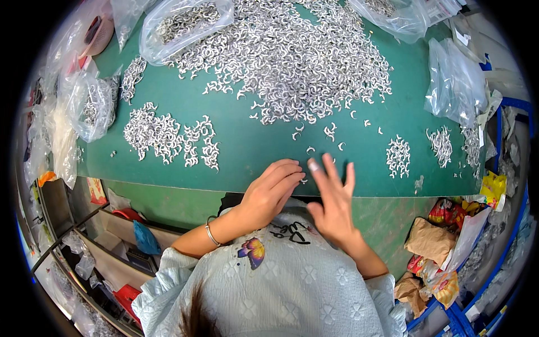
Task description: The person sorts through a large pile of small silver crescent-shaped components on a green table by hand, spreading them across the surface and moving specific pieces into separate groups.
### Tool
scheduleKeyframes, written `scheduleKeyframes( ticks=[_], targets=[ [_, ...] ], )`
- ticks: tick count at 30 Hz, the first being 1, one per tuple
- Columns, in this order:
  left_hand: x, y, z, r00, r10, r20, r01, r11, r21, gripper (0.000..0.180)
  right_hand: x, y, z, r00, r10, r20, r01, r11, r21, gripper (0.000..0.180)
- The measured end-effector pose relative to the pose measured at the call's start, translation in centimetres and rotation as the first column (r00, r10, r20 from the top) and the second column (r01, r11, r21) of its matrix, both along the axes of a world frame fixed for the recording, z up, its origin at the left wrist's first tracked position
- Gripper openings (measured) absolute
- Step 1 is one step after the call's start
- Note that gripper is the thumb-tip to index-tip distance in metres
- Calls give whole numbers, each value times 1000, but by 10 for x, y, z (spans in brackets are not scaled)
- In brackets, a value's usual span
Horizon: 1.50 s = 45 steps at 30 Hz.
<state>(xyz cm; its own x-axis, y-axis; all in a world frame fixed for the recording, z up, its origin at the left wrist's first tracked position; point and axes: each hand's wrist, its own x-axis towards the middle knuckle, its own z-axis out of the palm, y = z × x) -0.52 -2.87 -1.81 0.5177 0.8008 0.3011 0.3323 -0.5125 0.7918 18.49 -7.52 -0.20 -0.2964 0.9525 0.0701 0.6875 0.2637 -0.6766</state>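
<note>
My left hand (271, 190) is at the near edge of the green table, its fingers bent and pressed together; whatever they may hold is hidden. Just beside its fingertips lies a small silvery crescent-shaped piece (304, 181). My right hand (335, 208) is open, its fingers spread over the table edge and something pale around one fingertip. A few loose crescent pieces (341, 146) are scattered beyond the fingers. Farther off spreads a large heap of the same metal-looking crescents (292, 73).
Smaller piles lie left (154, 135) and right (398, 156). Clear plastic bags, one bag (185, 31) holding pieces, stand along the back and sides. A shelf (106, 224) is below on the left; crumpled packaging (431, 241) is heaped below on the right.
</note>
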Motion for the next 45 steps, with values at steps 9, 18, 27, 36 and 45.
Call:
scheduleKeyframes(
  ticks=[9,18,27,36,45],
  targets=[
    [6,6,8,982,-92,-165,112,986,120,34,3,21,7,995,-94,41,91,994,62,59],
    [5,3,4,994,-32,-104,39,997,62,30,11,41,1,985,-155,70,144,979,143,51],
    [2,3,1,997,2,-81,1,999,38,28,10,37,1,978,-201,62,191,972,137,46],
    [1,4,2,998,1,-56,-1,1000,5,30,7,41,10,989,-111,99,100,989,112,58],
    [1,3,2,999,6,-32,-6,1000,-3,31,8,10,12,996,-17,93,19,1000,-23,67]
  ],
)
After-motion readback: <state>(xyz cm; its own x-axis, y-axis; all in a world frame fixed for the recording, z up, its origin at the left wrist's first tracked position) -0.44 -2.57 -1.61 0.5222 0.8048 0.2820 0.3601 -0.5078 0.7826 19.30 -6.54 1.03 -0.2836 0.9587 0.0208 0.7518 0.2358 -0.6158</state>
